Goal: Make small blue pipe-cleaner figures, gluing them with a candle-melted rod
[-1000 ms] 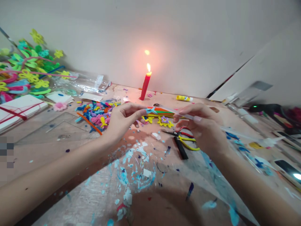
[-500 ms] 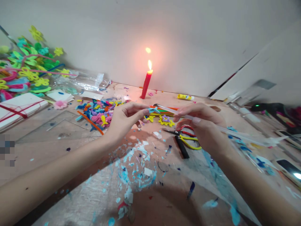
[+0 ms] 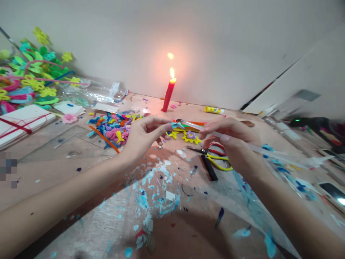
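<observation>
In the head view, my left hand (image 3: 147,138) pinches a small light-blue pipe cleaner piece (image 3: 178,125) between thumb and fingertips. My right hand (image 3: 231,142) is closed around a long translucent glue stick (image 3: 192,125), its darkened tip touching or very close to the blue piece; I cannot tell which. Behind both hands a lit red candle (image 3: 168,96) stands slightly tilted. Below my right hand lie scissors (image 3: 218,162) with red and yellow handles, against a black bar-shaped object (image 3: 209,168). Yellow and purple flower shapes (image 3: 191,136) rest just beyond the fingers.
A heap of pipe cleaner pieces (image 3: 115,129) lies left of my left hand, near a clear plastic sheet (image 3: 72,144). Pipe cleaner flowers (image 3: 35,82) and a white box (image 3: 24,124) are farther left. A yellow glue tube (image 3: 214,110) lies at the back; a phone (image 3: 332,192) at right.
Both hands hold nearly the same pose, with the stick's tip still at the blue piece. The view has shifted very slightly.
</observation>
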A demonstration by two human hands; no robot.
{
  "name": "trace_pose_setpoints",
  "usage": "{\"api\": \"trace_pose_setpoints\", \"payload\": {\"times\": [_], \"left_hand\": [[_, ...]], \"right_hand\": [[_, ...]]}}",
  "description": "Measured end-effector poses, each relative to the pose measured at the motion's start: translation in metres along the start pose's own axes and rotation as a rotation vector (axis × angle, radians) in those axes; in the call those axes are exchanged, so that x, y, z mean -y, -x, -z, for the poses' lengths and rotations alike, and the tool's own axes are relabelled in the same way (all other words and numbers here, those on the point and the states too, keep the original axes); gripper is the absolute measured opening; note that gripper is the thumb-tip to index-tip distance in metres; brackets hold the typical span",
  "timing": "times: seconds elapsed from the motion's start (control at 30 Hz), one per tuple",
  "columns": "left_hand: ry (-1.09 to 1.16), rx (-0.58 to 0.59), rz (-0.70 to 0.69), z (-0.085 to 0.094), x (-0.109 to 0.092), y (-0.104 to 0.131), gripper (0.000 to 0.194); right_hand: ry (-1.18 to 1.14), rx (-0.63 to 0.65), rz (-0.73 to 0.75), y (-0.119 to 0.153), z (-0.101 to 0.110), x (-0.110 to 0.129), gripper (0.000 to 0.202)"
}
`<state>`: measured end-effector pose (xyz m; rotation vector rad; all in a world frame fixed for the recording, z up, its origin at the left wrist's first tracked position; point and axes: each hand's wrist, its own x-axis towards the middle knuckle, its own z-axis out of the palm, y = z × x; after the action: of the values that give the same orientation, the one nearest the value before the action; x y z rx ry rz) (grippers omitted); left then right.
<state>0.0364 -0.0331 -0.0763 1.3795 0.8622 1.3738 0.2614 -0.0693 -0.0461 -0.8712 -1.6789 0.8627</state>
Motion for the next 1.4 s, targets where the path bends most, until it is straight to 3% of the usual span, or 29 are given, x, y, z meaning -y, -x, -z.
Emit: {"api": "trace_pose_setpoints", "payload": {"times": [1.4], "left_hand": [[-0.014, -0.014, 0.002, -0.0009, 0.0011, 0.0035, 0.011]], "right_hand": [[0.199, 0.11, 0.108, 0.0019, 0.0032, 0.0009, 0.016]]}}
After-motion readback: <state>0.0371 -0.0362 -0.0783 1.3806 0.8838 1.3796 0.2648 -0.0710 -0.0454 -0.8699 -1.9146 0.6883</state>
